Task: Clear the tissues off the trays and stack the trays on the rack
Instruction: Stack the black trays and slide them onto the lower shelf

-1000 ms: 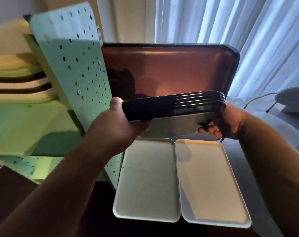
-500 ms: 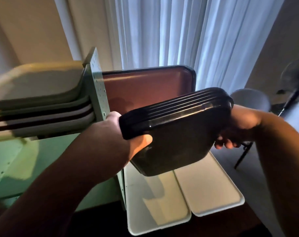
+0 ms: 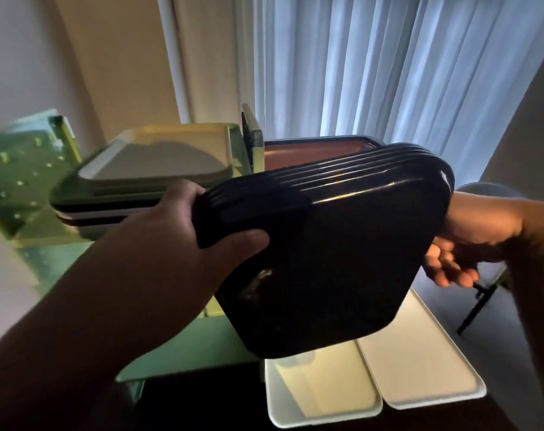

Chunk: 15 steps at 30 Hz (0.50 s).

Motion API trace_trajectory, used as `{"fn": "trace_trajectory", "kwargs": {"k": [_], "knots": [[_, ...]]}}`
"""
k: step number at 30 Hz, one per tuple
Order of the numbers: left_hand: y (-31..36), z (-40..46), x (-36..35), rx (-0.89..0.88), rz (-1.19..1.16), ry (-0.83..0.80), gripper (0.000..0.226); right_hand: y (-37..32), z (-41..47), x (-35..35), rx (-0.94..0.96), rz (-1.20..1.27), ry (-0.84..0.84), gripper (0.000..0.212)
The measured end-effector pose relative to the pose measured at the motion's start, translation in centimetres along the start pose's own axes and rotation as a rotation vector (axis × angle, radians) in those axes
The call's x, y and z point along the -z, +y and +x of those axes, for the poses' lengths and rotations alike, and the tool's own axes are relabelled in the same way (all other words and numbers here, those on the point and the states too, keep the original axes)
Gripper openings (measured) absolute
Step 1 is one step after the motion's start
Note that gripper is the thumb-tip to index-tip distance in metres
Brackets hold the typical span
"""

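Note:
A stack of several black trays (image 3: 332,259) hangs in the air, tilted with its underside toward me. My left hand (image 3: 183,237) grips its left edge and my right hand (image 3: 469,244) grips its right edge. Behind it on the left stands the green perforated rack (image 3: 22,188), its top shelf holding a pile of pale and dark trays (image 3: 146,178). A brown tray (image 3: 311,150) stands on edge behind the black stack. Two white trays, one (image 3: 320,396) beside the other (image 3: 419,374), lie flat below on the dark table. No tissues are visible.
White curtains (image 3: 373,66) hang behind. A chair with dark legs (image 3: 482,303) stands at the right. The dark table edge (image 3: 202,402) runs under the rack and white trays.
Both hands have raised the black stack and tilted it further, underside toward me. My view has lifted, so the rack's top pile of trays now shows.

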<state>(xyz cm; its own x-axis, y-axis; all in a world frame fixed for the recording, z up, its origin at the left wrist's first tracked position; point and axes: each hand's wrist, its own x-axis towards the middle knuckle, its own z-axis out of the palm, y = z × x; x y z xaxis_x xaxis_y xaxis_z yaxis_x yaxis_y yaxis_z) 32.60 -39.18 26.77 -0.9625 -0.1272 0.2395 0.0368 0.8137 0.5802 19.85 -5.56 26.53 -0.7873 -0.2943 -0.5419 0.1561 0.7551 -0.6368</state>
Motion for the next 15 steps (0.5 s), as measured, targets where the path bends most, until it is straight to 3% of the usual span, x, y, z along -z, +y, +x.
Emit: {"fn": "trace_trajectory", "kwargs": {"k": [7,15], "knots": [[-3.8,-1.8,6.8,-0.04,-0.14,0.011,0.062,-6.0,-0.8,-5.0,0.109,0.087,0.087,0.043],[-7.2,-3.1,16.2,-0.132,-0.159,0.176,0.088,-12.8,-3.1,-10.2,0.25,0.221,0.079,0.079]]}}
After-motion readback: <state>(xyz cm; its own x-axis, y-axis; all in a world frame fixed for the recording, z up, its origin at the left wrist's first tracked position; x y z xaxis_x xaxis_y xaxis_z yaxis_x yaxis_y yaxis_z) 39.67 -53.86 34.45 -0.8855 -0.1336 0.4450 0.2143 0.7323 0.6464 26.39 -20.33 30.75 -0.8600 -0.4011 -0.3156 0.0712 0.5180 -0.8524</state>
